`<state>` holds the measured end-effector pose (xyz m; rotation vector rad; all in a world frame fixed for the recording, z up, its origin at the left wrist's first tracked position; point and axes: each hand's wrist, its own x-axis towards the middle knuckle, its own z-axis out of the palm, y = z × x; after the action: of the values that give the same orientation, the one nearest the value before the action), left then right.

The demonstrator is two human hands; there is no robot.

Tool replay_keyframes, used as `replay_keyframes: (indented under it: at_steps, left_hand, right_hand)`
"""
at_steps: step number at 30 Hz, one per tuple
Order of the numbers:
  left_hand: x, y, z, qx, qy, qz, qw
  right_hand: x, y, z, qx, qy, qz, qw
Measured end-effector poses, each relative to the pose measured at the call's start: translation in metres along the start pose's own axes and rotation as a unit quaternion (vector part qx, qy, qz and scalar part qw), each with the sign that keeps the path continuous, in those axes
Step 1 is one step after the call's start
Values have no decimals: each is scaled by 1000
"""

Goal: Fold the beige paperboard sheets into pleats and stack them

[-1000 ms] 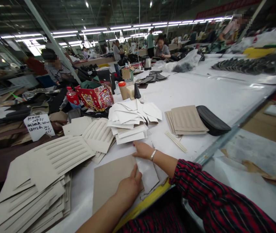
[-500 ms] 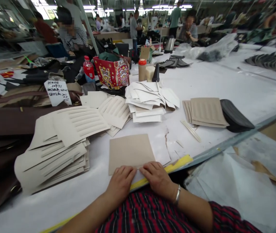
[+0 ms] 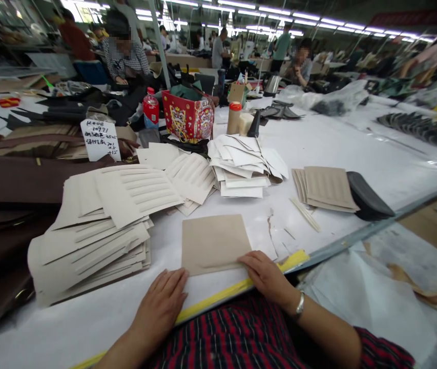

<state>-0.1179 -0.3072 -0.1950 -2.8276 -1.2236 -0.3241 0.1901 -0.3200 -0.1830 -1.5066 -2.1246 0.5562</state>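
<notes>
A flat beige panel [image 3: 215, 241], which looks like leather or fabric, lies on the white table in front of me. My left hand [image 3: 162, 300] rests at its near left corner, fingers stretched out and lying flat. On the near right corner lie the fingertips of my right hand [image 3: 267, 275], with the fingers extended and nothing visibly gripped. To the left rises a stack of cream panels [image 3: 103, 236], the top ones with raised ribs. Beyond the beige panel sits a pile of white backing pieces [image 3: 241, 164].
Ribbed beige panels [image 3: 328, 187] overlap a black curved piece [image 3: 368, 195] at the right. Thin strips [image 3: 306, 214] lie nearby. Dark brown bags [image 3: 22, 184] fill the left side. A red box [image 3: 188, 117] and bottle [image 3: 150, 108] stand farther back. Yellow tape [image 3: 218, 296] lines the near edge.
My hands have moved apart along the panel's near edge, the left to its left corner and the right to its right corner. The camera view has shifted slightly.
</notes>
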Motion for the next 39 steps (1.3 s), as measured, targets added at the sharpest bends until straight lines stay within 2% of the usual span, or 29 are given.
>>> replay_keyframes:
  at_steps: [4,8,11,14,18,20,22,25,27,30,33,35,37,39]
  left_hand:
    - [34,28,6,-74,38,-30,996]
    - [69,49,19,-140,-6,-24,990]
    - [71,43,21,-123,-35,-42,991]
    - [59,25,15,-90,-37,-76,992]
    - [46,4,4,-65,-16,-134,989]
    - [48,2,4,-51,20,-145,988]
    - [59,5,11,-36,72,-118,990]
    - [84,18,30,-49,123,-18,991]
    - [98,26,40,-74,111,1,991]
    - [100,26,41,-84,76,-43,993]
    - [87,11,26,-54,51,-92,993]
    - [82,1,14,-22,14,-127,991]
    - [84,-2,5,3,-18,-159,987]
    - [93,3,4,-3,-13,-152,988]
  right_hand:
    - [15,-16,11,-24,20,-1,1000]
    - [24,-33,24,-60,4,32,998]
    - [24,-35,23,-56,-16,35,998]
    - [20,-28,18,-36,-13,37,999]
    - [21,-20,10,0,0,49,999]
    - [24,-20,9,5,27,53,998]
    - [30,-21,15,-7,64,41,997]
    - [41,-16,30,-29,89,17,995]
    - [46,-12,37,-33,84,22,996]
    - [44,-10,35,-40,67,49,996]
    - [37,-12,22,-52,55,74,994]
    - [37,-13,14,-52,38,78,995]
    - [41,-13,11,-46,28,79,995]
    - [47,-15,13,-42,43,69,996]
